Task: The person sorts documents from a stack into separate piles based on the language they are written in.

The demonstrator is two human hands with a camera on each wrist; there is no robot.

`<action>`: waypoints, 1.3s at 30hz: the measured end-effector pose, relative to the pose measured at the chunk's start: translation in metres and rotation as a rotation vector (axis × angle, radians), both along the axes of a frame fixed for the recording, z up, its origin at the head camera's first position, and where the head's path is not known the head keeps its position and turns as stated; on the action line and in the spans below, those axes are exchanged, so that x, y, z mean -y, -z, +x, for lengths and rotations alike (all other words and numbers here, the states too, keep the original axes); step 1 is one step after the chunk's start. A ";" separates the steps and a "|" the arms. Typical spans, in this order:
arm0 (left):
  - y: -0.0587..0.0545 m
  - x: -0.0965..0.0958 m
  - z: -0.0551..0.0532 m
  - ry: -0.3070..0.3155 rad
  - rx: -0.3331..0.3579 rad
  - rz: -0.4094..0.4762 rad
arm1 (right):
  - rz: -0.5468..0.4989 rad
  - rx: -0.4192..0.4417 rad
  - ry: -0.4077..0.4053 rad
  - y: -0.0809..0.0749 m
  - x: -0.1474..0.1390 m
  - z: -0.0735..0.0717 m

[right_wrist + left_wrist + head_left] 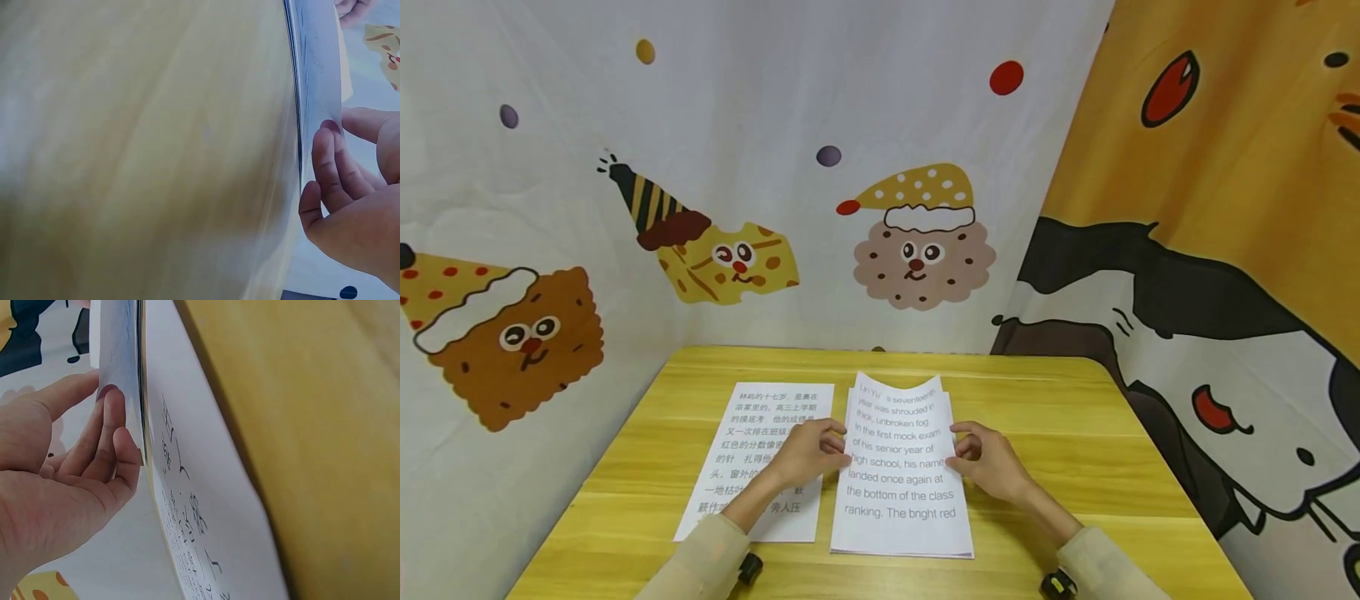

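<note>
A sheet of paper printed with English text (898,492) curves upward at its far end, above more sheets stacked beneath it. At its left edge, my left hand (807,452) pinches the sheet between thumb and fingers. My right hand (996,467) pinches the opposite edge at about the same height. Both wrist views show the lifted sheet between thumb and fingertips, with the stack's thin edges below, by the left hand (75,462) and the right hand (356,181). Left of the stack lies a sheet with Chinese text (775,408), partly hidden by my left hand and forearm.
The sheets lie on a yellow wood-grain table (1052,417). A white curtain with cartoon figures (760,100) hangs behind it, and an orange cartoon-print curtain (1247,183) hangs on the right. Dark wrist devices (750,569) show at both sleeves.
</note>
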State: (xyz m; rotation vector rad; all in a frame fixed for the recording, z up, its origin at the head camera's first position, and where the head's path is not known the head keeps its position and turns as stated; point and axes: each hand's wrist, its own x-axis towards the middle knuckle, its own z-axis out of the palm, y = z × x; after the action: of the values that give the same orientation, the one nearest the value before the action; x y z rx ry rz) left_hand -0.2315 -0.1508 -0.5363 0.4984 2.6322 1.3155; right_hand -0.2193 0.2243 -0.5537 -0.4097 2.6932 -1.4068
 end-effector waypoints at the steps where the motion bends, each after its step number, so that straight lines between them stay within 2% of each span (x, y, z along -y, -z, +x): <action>1: 0.000 0.000 0.000 -0.003 -0.001 -0.005 | -0.009 0.011 0.004 0.000 0.000 0.000; 11: 0.002 0.000 -0.001 0.013 -0.026 -0.029 | 0.012 0.025 0.066 -0.001 0.002 0.001; 21: -0.001 0.003 0.001 0.018 -0.050 -0.025 | 0.001 -0.001 0.045 -0.003 -0.001 0.003; 33: -0.007 -0.004 0.001 -0.017 -0.070 0.039 | -0.017 0.023 0.130 -0.008 -0.007 0.005; 39: -0.008 -0.013 -0.002 0.006 -0.081 0.086 | -0.033 0.016 0.148 -0.010 -0.015 0.006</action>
State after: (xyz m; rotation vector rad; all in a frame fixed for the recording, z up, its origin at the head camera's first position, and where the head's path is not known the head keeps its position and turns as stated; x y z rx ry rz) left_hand -0.2330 -0.1375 -0.5280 0.5835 2.6444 1.4415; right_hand -0.2137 0.2395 -0.5441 -0.2040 2.7405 -1.4855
